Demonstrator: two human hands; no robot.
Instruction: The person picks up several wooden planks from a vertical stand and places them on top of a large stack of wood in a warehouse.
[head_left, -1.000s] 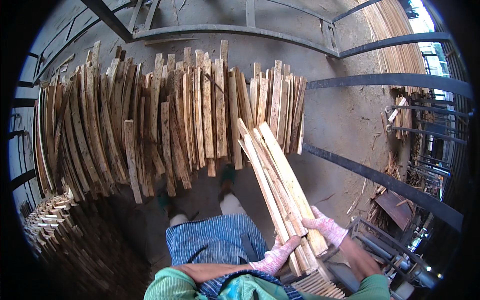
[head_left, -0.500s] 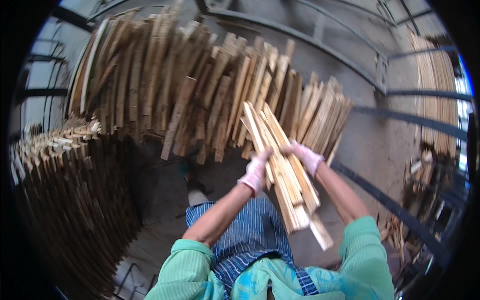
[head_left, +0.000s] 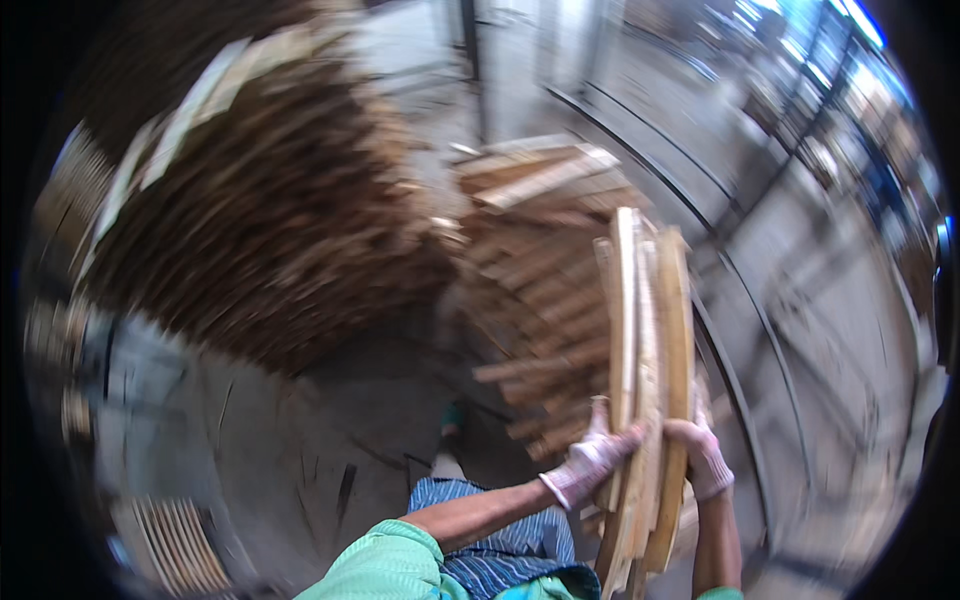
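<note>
Between my two gloved hands I carry a bundle of wooden strips (head_left: 648, 340), pale, long and narrow, standing nearly lengthwise away from me. My left hand (head_left: 592, 462), in a pinkish-white glove, presses the bundle's left side with its thumb across the top. Around the right side curls my right hand (head_left: 703, 455), gloved alike; its outer fingers are partly hidden behind the wood. The strips' near ends reach down to the lower edge of the picture. Behind the bundle lies a lower pile of wooden strips (head_left: 530, 285), blurred by motion.
A tall, dense stack of wooden strips (head_left: 270, 220) rises at the left. Dark metal rails (head_left: 735, 375) curve along the right side. On the grey concrete floor (head_left: 290, 450) lie scattered slivers, and a small slatted wooden piece (head_left: 180, 545) is at the lower left.
My view has swung toward the left, bringing the tall stack nearer the middle. The held bundle now sits further right in the picture and points more straight ahead; both hands still grip it.
</note>
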